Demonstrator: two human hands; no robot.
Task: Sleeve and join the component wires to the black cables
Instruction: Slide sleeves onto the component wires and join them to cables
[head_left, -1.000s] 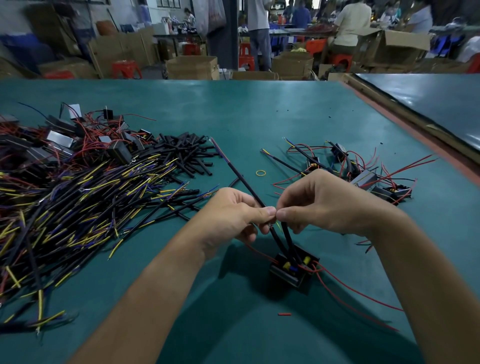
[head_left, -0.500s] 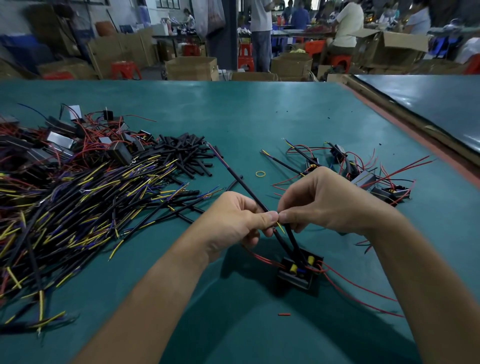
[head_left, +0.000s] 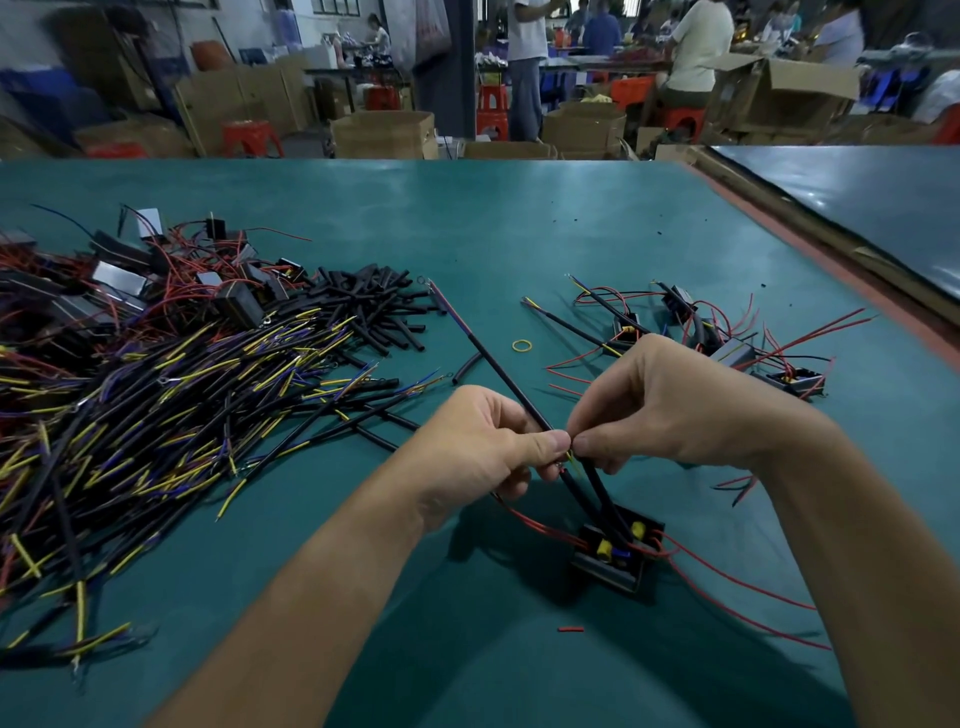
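- Head view: we see both hands meeting above the near middle of the green table (head_left: 519, 223), thumb tips almost touching.
- Our left hand (head_left: 483, 447) has its fingers curled, with thumb and forefinger pinched together on the near end of a long black cable (head_left: 498, 369). The cable slants away to the far left, where its red and blue cores show.
- Our right hand (head_left: 670, 405) is curled too. Its thumb and forefinger pinch the top of the sleeved leads (head_left: 597, 493), where a thin yellow strand shows between the two thumbs.
- These two leads run down to the component (head_left: 615, 553), a small black block with yellow parts. It sits on the table just nearer than the hands, with red wires (head_left: 727, 577) trailing right.
- On the left lies a big pile of cables (head_left: 156, 415) with yellow and blue ends.
- A heap of black sleeves (head_left: 374, 306) lies at the pile's far right edge.
- Far right of the hands lie more components with cables (head_left: 727, 343).
- A yellow rubber band (head_left: 522, 345) lies between the heaps.
- A small red scrap (head_left: 570, 629) lies near us.
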